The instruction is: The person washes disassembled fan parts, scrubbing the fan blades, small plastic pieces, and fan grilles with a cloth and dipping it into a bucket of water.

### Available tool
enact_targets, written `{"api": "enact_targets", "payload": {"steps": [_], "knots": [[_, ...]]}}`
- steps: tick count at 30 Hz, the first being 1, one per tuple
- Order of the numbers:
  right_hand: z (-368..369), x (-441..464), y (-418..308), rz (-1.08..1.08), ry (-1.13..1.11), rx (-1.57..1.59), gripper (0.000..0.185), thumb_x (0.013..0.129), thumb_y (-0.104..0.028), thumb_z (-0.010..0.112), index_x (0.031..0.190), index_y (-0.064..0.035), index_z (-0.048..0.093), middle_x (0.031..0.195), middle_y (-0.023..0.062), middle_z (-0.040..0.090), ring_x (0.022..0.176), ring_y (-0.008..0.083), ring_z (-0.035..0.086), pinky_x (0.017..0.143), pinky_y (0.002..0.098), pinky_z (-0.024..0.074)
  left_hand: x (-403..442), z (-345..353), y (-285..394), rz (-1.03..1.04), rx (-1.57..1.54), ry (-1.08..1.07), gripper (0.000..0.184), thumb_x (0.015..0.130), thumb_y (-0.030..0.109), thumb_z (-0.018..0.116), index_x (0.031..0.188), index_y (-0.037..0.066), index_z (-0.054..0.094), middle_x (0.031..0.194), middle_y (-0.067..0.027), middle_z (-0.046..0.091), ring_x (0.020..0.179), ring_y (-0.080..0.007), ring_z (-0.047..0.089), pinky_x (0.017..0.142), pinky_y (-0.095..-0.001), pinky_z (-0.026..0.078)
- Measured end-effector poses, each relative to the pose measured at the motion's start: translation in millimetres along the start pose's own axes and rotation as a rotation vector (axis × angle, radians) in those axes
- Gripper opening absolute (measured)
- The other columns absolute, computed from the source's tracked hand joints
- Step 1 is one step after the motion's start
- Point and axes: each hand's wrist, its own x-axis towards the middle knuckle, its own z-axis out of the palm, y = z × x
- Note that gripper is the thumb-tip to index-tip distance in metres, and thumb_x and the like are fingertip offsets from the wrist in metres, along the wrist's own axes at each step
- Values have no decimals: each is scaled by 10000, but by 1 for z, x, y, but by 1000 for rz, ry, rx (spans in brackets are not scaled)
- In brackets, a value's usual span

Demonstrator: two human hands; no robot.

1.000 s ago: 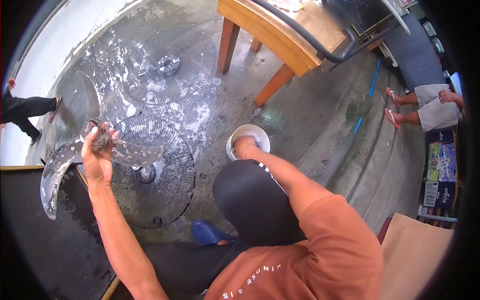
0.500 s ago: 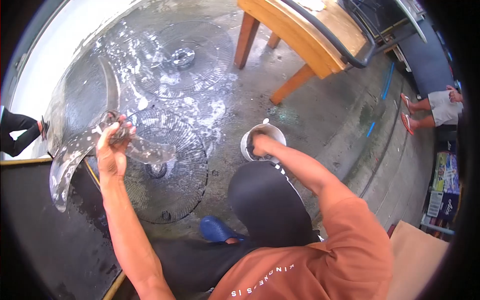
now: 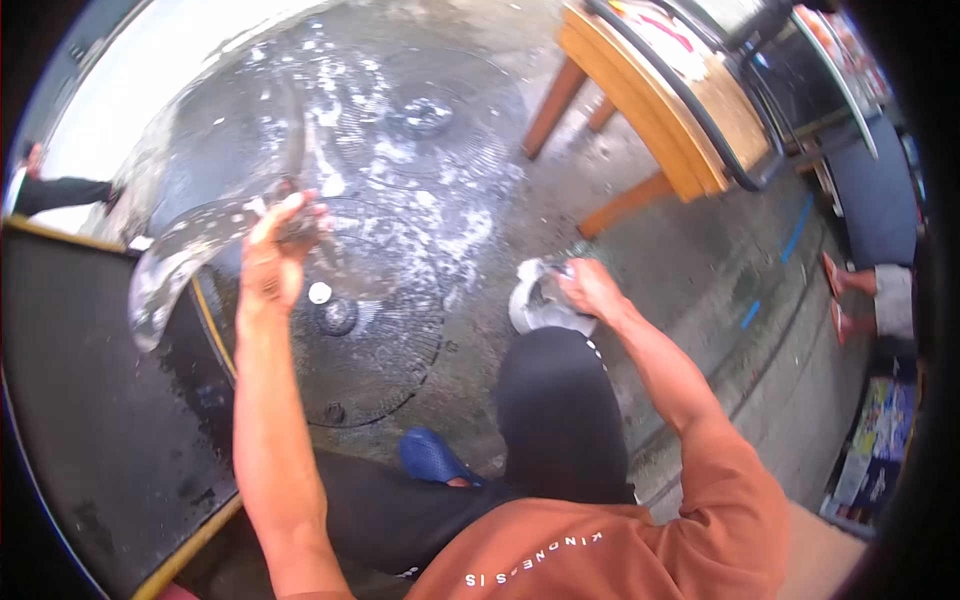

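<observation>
White capitals reading "KINDNESS IS" (image 3: 535,558) run in an arc across the chest of the orange-brown shirt (image 3: 640,545), upside down from this view, with the end of the first word partly lost in the cloth. On the dark blue part of the colourful box (image 3: 885,425) at the right edge, pale script is too blurred to read. Red marks on the white sheet (image 3: 665,35) on the wooden bench (image 3: 640,100) are illegible.

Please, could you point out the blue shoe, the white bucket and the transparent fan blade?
Blue shoe (image 3: 426,454): head view, on its upper.
White bucket (image 3: 520,306): head view, on its left wall.
Fan blade (image 3: 163,275): head view, on its left wing.
</observation>
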Motion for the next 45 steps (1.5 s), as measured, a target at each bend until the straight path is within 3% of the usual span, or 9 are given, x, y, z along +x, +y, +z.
{"api": "enact_targets", "payload": {"steps": [2,5,11,15,20,27,32,37,45], "knots": [[-12,-11,-33,-288,205,-279,395,932,-356,566,784,2,643,702,177,626,647,285,609,640,447,463,-1,-1,-1,41,-66,-30,262,930,210,714,1140,69,641,1100,-132,696,1007,-272,680,940,-500,569],[-27,21,-57,-218,101,362,372,918,-351,548,851,-6,671,812,71,680,769,175,614,739,339,482,1,1,-2,64,-203,-91,258,957,280,706,1140,107,648,1084,-129,698,996,-281,686,913,-523,573],[-13,-7,-260,-841,-12,404,521,942,-237,523,1386,18,427,1272,195,565,1123,299,603,992,435,496,9,6,-6,42,-339,-166,401,981,454,650,1166,99,631,1080,-142,696,1011,-317,685,897,-576,562],[52,-50,-367,-909,96,56,510,932,-197,598,1361,13,419,1358,339,500,1217,459,582,1018,483,493,3,22,-4,33,-307,-111,445,969,537,639,1136,124,644,1025,-64,706,949,-258,692,871,-516,563],[138,-45,-381,-1114,366,-192,344,822,-58,579,1158,-23,515,1133,240,526,1081,441,568,893,519,502,-4,26,-4,207,-203,-43,514,1059,531,438,1341,129,587,1327,-57,624,1218,-235,594,1056,-390,467],[170,-39,-374,-1349,369,-37,278,791,-31,589,1068,-46,606,1075,178,582,1013,408,575,863,497,495,17,-27,-13,131,-243,41,489,1013,548,541,1162,102,671,1092,-57,689,1054,-206,649,935,-387,513],[196,-26,-351,-1160,386,333,314,755,14,539,1052,-23,635,983,185,634,965,411,618,845,475,508,38,-51,-13,106,-161,447,403,941,481,707,1050,96,653,902,-59,681,765,-197,674,708,-393,576],[206,32,-330,-285,58,1124,211,741,-2,530,911,-44,649,780,18,567,698,150,519,656,317,434,29,-44,1,217,17,605,406,901,398,764,1002,36,611,839,-98,639,653,-222,653,553,-331,593],[136,56,-332,-217,211,1746,50,773,-127,586,770,-80,569,847,37,577,805,211,560,752,387,473,85,-51,-72,51,14,526,231,863,196,721,980,25,620,863,-102,648,673,-265,674,648,-397,608]]}}
